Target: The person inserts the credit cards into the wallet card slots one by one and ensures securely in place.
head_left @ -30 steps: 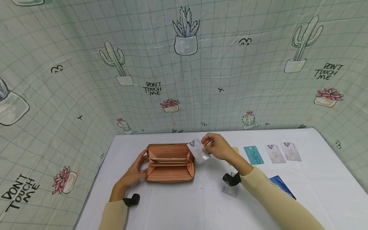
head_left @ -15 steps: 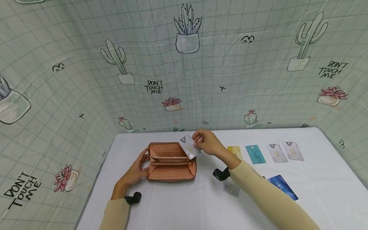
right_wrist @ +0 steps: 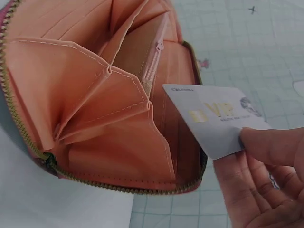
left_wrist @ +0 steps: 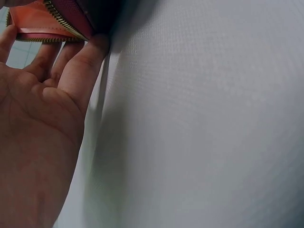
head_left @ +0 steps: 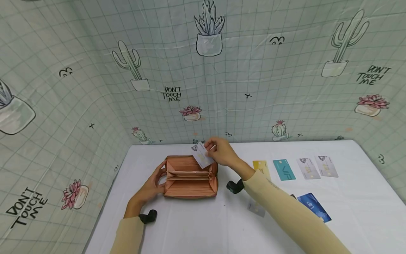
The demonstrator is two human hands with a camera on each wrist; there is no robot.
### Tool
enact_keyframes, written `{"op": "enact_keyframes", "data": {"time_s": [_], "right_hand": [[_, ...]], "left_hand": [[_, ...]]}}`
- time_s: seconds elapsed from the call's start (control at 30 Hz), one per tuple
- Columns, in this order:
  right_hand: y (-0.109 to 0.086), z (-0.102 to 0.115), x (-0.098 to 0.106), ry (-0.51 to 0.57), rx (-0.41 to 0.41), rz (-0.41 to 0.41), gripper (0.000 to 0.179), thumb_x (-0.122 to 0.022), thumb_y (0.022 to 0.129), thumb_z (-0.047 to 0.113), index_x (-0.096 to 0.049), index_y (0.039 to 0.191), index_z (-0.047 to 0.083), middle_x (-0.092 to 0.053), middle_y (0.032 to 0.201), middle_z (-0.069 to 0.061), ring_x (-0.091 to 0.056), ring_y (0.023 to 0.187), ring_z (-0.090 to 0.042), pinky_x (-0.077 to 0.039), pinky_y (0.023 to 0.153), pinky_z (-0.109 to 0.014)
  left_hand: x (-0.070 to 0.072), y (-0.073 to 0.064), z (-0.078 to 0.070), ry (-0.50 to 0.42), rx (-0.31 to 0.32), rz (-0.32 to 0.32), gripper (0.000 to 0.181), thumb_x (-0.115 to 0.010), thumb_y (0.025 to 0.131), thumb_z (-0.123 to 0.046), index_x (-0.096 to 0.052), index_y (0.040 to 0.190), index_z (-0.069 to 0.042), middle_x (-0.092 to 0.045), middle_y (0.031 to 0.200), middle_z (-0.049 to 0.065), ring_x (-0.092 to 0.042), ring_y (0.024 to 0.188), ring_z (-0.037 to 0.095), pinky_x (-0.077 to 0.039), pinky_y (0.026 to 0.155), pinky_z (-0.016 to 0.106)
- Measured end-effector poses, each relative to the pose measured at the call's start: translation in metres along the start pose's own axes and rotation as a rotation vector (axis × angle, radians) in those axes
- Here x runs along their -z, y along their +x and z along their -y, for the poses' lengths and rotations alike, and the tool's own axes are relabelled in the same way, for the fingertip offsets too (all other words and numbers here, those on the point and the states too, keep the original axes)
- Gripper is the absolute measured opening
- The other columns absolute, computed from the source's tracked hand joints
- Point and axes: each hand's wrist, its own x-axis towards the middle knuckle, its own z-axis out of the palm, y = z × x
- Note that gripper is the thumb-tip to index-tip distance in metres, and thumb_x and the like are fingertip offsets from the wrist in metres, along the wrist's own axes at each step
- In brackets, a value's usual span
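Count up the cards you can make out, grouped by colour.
Silver cards, one of them in the right hand: 4
Yellow card: 1
Teal card: 1
Blue card: 1
Total: 7. A dark edge beside the sleeve is too hidden to count.

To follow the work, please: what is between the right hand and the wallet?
A silver VIP card, pinched by the right hand; the right wrist view shows it.

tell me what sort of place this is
Probably a small staged tabletop booth rather than a lived-in room: a wrinkled cactus-print sheet encloses the back and sides of a white tabletop, where loose cards lie beside an open wallet.
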Motion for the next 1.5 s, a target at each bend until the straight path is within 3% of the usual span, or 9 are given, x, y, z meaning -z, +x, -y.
{"op": "enact_keyframes", "data": {"time_s": [0.33,0.53,0.67,1.0,1.2,1.33,1.5], "right_hand": [[0.014,0.006,-0.018,-0.013,0.08,-0.047,0.016,-0.064,0.081,-0.007,-0.063,0.094,0.002,-0.06,0.091,-0.006,-0.058,0.077,-0.016,-0.049,0.07,-0.027],[0.022,0.009,-0.028,-0.045,0.112,-0.059,0.014,-0.065,0.082,-0.005,-0.062,0.094,0.003,-0.061,0.091,-0.005,-0.057,0.078,-0.014,-0.048,0.071,-0.025],[0.025,0.011,-0.034,-0.056,0.143,-0.056,0.014,-0.065,0.083,-0.005,-0.062,0.093,0.004,-0.06,0.091,-0.004,-0.058,0.079,-0.013,-0.049,0.073,-0.026],[0.03,0.014,-0.046,-0.113,0.201,-0.06,0.016,-0.066,0.082,-0.005,-0.059,0.091,0.006,-0.059,0.089,-0.002,-0.058,0.079,-0.01,-0.047,0.071,-0.021],[0.031,0.017,-0.054,-0.203,0.237,-0.039,0.016,-0.065,0.083,-0.004,-0.06,0.092,0.006,-0.061,0.089,-0.002,-0.058,0.079,-0.009,-0.047,0.069,-0.021],[0.032,0.022,-0.057,-0.28,0.25,-0.002,0.016,-0.061,0.085,-0.005,-0.06,0.094,0.008,-0.061,0.09,-0.001,-0.057,0.082,-0.009,-0.047,0.071,-0.022],[0.035,0.027,-0.06,-0.371,0.278,0.048,0.019,-0.057,0.086,-0.006,-0.061,0.097,0.01,-0.061,0.091,0.0,-0.056,0.083,-0.01,-0.046,0.073,-0.024]], "left_hand": [[0.004,0.004,0.013,-0.02,-0.013,0.001,0.1,-0.053,0.072,0.024,-0.011,0.15,-0.022,-0.021,0.145,0.018,-0.02,0.131,0.032,-0.04,0.078,0.03],[0.002,0.003,0.004,-0.021,-0.001,0.0,0.099,-0.054,0.072,0.022,-0.009,0.15,-0.018,-0.022,0.144,0.02,-0.021,0.13,0.033,-0.039,0.078,0.031],[0.001,0.003,-0.002,-0.003,0.036,-0.008,0.098,-0.054,0.073,0.02,-0.009,0.151,-0.021,-0.024,0.144,0.017,-0.022,0.13,0.03,-0.039,0.078,0.032],[0.002,0.003,0.0,-0.021,0.038,-0.001,0.099,-0.054,0.073,0.021,-0.009,0.151,-0.021,-0.024,0.145,0.016,-0.022,0.132,0.029,-0.038,0.081,0.031],[0.006,0.006,0.013,-0.022,0.022,-0.007,0.1,-0.054,0.072,0.021,-0.01,0.151,-0.022,-0.024,0.145,0.015,-0.021,0.132,0.029,-0.037,0.083,0.032],[0.01,0.01,0.028,-0.021,0.01,-0.007,0.101,-0.054,0.073,0.021,-0.012,0.15,-0.029,-0.024,0.146,0.012,-0.022,0.132,0.027,-0.037,0.082,0.033],[0.012,0.01,0.032,0.002,0.011,-0.012,0.101,-0.056,0.074,0.017,-0.014,0.148,-0.037,-0.025,0.146,0.007,-0.023,0.133,0.022,-0.037,0.084,0.032]]}}
